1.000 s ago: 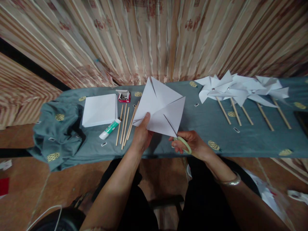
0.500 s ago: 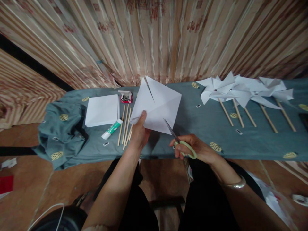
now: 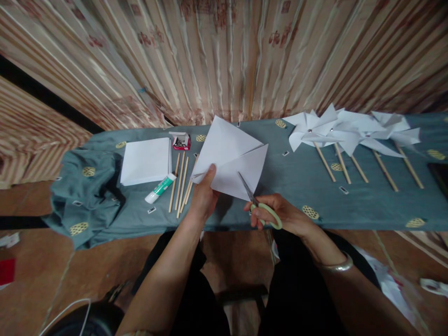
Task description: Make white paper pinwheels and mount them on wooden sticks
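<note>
My left hand [image 3: 205,193] pinches a white square sheet of paper [image 3: 227,149] near its left corner, thumb on top. Slits run inward from the paper's right corner and from the left corner by my thumb. In my right hand [image 3: 269,212] is a pair of scissors [image 3: 268,215] with light green handles. Their blades lie over the lower right part of the paper, pointing up and left; whether they touch the sheet I cannot tell.
Left on the green cloth [image 3: 273,172] are a paper stack [image 3: 146,159], a glue tube [image 3: 160,188], wooden sticks [image 3: 178,186] and a small red box [image 3: 181,141] of metal pins. Several paper pinwheels [image 3: 346,133] on sticks lie at right. A curtain [image 3: 224,60] hangs behind.
The paper has turned clockwise in my left hand: the slit that pointed up at the top corner now faces right. The scissors stay at nearly the same place.
</note>
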### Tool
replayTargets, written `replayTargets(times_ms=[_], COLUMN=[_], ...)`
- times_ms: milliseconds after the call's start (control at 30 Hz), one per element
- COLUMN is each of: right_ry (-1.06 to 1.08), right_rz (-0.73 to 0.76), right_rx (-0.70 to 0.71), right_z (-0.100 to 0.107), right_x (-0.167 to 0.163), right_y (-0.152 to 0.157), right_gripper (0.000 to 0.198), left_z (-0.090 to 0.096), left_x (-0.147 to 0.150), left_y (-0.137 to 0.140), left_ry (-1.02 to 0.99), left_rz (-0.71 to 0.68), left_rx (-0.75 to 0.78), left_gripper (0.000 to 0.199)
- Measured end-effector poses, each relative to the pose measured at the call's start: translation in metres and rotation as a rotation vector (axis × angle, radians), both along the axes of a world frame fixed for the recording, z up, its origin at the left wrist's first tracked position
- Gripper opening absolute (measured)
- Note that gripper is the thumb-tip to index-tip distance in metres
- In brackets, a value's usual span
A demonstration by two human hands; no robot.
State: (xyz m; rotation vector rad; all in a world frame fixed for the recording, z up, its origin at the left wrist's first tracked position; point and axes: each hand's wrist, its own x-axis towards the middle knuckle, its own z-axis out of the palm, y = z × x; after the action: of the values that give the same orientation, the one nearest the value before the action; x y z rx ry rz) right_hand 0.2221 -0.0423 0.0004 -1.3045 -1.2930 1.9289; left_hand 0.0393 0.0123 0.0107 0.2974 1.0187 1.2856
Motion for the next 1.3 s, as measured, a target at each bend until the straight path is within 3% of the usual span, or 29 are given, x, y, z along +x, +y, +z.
replayTargets(times_ms=[167,467,700,1000,1300], right_ry=[-0.006,0.004,-0.018,-0.054,-0.049], right_rz=[-0.012,-0.049,-0.068,-0.009,0.035], right_rx=[0.003,-0.003,0.016,-0.039,-0.034], right_z=[0.001,-0.003,-0.001,0.0,0.0], right_x=[-0.001,-0.003,-0.003,0.003,0.006], right_y=[0.001,0.001,0.002,0.001,-0.002], right_gripper=[0.056,0.055,0.061,0.064,0.062], left_z=[-0.002,-0.003,-0.002,0.0,0.008], left_x=[0.004,0.006,0.004,-0.006,-0.008], left_y=[-0.002,-0.003,-0.001,0.005,0.005], left_ry=[-0.012,0.0,-0.057,-0.122,-0.206], left_rz=[-0.008,-0.023,-0.053,-0.037,-0.035], left_rx=[0.006,0.037,-0.023,-0.015,-0.13], left_gripper=[0.04,0.026,0.025,0.025,0.026])
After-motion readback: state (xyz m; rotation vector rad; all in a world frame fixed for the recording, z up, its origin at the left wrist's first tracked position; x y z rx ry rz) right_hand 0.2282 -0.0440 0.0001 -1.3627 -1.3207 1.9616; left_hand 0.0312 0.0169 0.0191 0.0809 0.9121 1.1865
